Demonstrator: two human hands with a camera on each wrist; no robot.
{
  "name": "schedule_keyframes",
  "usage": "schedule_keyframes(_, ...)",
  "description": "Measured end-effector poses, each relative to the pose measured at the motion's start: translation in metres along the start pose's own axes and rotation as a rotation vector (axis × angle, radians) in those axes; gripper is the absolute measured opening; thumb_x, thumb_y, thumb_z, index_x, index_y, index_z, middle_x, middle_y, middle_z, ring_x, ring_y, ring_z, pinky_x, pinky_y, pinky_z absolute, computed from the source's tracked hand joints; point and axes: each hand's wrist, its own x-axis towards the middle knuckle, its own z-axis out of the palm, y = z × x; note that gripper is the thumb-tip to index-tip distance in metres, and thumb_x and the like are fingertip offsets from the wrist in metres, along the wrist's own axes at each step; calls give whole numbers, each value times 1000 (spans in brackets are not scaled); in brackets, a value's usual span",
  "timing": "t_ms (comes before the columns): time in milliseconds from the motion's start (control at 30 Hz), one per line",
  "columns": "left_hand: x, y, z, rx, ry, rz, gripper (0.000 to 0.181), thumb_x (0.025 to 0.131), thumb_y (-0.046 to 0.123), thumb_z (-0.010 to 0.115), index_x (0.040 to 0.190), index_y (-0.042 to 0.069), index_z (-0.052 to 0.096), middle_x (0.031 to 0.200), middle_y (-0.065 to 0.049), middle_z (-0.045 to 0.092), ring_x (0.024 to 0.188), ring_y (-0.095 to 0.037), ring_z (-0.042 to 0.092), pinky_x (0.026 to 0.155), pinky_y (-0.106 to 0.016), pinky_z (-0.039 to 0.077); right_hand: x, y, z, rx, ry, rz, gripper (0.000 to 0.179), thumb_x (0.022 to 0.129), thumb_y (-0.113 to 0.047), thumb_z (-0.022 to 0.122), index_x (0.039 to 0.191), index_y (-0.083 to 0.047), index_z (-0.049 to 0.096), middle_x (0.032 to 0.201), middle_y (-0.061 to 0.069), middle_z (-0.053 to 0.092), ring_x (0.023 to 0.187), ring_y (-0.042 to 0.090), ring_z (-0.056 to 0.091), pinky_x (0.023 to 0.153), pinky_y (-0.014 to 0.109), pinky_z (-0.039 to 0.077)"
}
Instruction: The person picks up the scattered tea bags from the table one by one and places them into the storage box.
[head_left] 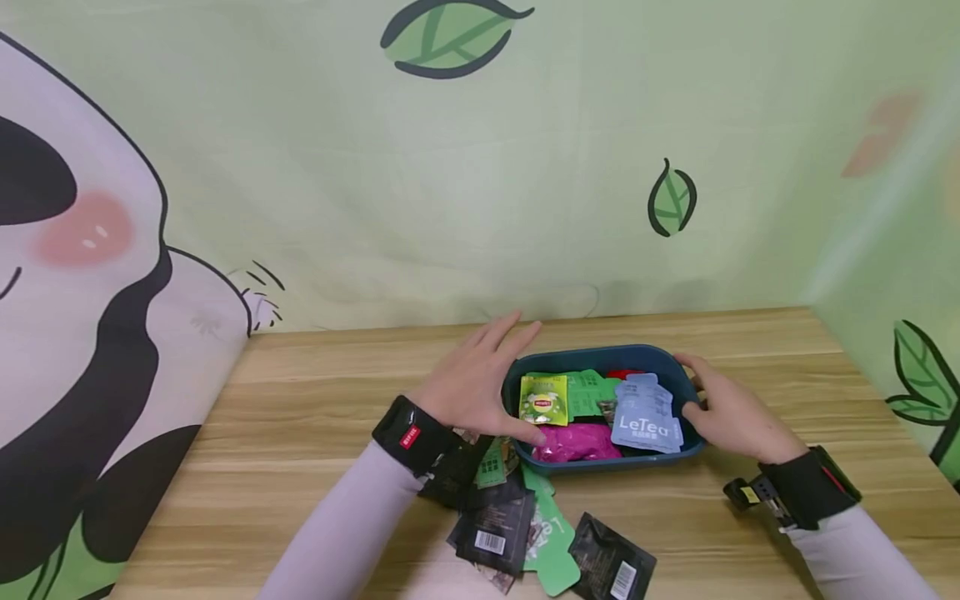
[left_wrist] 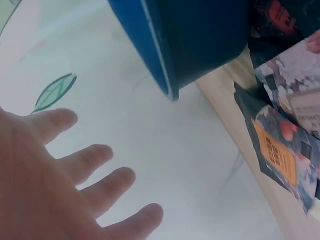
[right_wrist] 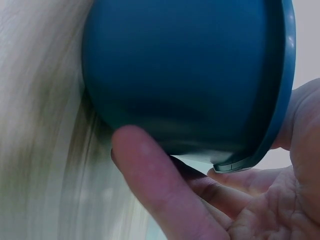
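A dark blue plastic bin point(head_left: 607, 467) stands on the table, filled with tea packets. In it lie a yellow Lipton sachet point(head_left: 543, 402), green packets point(head_left: 587, 392), a bright pink packet point(head_left: 574, 442) and light blue LeTea packets point(head_left: 647, 417). My left hand point(head_left: 472, 383) is at the bin's left end, fingers spread and extended; the left wrist view shows them beside the bin wall point(left_wrist: 205, 40) with nothing in them. At the right end, my right hand point(head_left: 738, 412) holds the bin, its fingers around the curved end wall point(right_wrist: 185, 75) close to the rim.
Loose packets lie in front of the bin: black sachets point(head_left: 495, 533) with barcodes, green packets point(head_left: 557, 546), and another black sachet point(head_left: 611, 560) farther right. Some are partly under my left forearm. Behind the wooden table point(head_left: 315, 400) hangs a pale green printed backdrop point(head_left: 465, 208).
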Motion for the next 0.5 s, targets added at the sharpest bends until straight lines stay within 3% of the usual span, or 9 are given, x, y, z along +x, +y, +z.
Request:
schedule_keyframes(233,-28,-8,-3,5,40,-25,137,55,93,58,164,24,14,166,-11,14,147,-33,27,114,-51,27,-1,-1,-1,11,6,-14,69,90,-9,56,153,5,29,123,38,56,90,31,61,59,34,45)
schedule_keyframes(500,-55,-20,11,29,33,-89,133,55,91,60,162,23,23,164,-11,22,142,-37,35,109,-56,32,0,-1,-1,10,-3,-10,69,91,-10,56,153,4,29,125,39,55,95,35,61,63,34,45)
